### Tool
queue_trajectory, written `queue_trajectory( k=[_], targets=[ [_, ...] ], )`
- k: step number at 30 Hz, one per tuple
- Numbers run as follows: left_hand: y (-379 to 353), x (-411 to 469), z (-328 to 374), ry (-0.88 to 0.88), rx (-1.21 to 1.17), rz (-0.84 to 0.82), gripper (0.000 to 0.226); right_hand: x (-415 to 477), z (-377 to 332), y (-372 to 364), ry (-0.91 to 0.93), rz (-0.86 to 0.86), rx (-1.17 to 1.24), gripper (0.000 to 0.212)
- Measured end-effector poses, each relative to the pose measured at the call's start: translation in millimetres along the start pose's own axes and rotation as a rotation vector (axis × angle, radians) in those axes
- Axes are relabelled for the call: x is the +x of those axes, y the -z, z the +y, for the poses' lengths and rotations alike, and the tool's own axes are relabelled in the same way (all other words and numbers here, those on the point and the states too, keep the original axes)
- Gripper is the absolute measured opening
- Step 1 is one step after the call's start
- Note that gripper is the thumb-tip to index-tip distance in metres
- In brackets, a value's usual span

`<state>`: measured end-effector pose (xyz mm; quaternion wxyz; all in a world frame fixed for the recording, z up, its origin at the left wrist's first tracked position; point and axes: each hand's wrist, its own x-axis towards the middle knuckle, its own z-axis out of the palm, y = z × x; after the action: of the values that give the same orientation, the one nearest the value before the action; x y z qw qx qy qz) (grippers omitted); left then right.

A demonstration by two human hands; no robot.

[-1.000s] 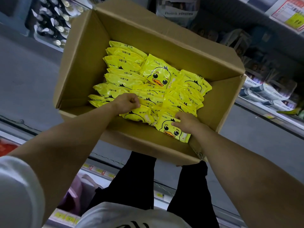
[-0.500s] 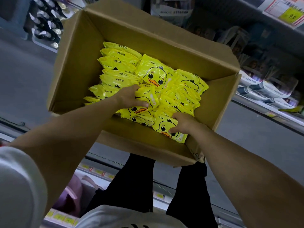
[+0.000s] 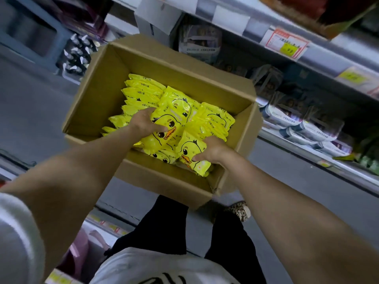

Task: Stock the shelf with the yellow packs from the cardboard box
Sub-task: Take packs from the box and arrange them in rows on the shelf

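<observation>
An open cardboard box (image 3: 96,99) stands on the floor in front of me, filled with several yellow packs printed with a duck face. My left hand (image 3: 144,124) grips a small stack of yellow packs (image 3: 170,128) and holds it lifted above the rest, thumb across the front pack. My right hand (image 3: 210,149) grips another yellow pack (image 3: 189,153) at the box's near right corner, raised partly out of the pile. More packs (image 3: 143,89) stand in rows at the box's far left. The shelf (image 3: 320,158) runs along the right.
The shelf at right holds white and dark wrapped packs (image 3: 295,128), with price tags (image 3: 287,45) on the rail above. Bottles (image 3: 77,54) stand in a tray at the far left. Another shelf edge (image 3: 106,224) runs beside my legs at lower left.
My left hand has lifted its packs higher and turned them face up. My right hand has raised its pack from the near corner. The view has tilted up toward the shelf.
</observation>
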<state>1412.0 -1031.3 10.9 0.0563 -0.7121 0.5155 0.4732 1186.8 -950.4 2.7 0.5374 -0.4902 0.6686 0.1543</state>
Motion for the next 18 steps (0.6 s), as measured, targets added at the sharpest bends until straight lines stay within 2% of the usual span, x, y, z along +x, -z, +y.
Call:
queue_trajectory(
  k=[2,3,5,7,8,11,18],
  targets=[
    [4.5,-24.9,28.1,-0.002,-0.175,-0.003,0.109,-26.8,2.4,19.3,0.049,0.081,0.111,0.098],
    [5.7,-40.2,46.9,-0.017,-0.231,0.004,0.104,-41.6,4.7,30.1,0.077,0.117,0.17,0.097],
    [8.3,-69.0,87.6,-0.094,-0.317,-0.014,0.074,-70.3,12.5,52.7,0.11,0.165,0.284,0.089],
    [9.9,-105.7,132.7,-0.194,-0.36,-0.02,0.042,-97.9,29.1,78.4,0.132,0.243,0.341,0.058],
    [9.8,-122.6,153.0,-0.24,-0.376,-0.013,0.034,-115.0,39.9,92.5,0.157,0.289,0.353,0.04],
    [3.5,-172.2,213.0,-0.371,-0.415,-0.01,0.029,-169.5,77.9,137.5,0.253,0.386,0.407,0.021],
    [-33.2,-266.4,351.6,-0.668,-0.468,-0.106,0.025,-302.6,173.5,233.8,0.429,0.659,0.674,0.017]
  ],
)
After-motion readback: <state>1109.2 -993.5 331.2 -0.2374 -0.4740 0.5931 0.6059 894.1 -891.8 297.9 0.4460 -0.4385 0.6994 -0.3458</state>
